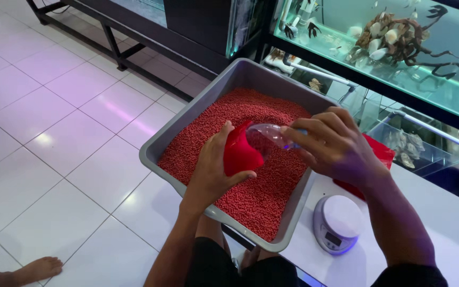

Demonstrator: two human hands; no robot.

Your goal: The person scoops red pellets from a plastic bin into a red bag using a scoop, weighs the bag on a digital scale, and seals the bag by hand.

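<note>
A grey rectangular tub holds a deep layer of small red pellets. Over its middle, my left hand grips a red scoop, its mouth turned toward a clear plastic bottle. My right hand holds that bottle on its side, opening toward the scoop, and some red pellets show through its wall. Scoop and bottle meet just above the pellets.
A small white and lilac digital scale sits on the white table right of the tub, beside a red object. Fish tanks on dark racks stand behind. White floor tiles lie left; another person's bare foot shows bottom left.
</note>
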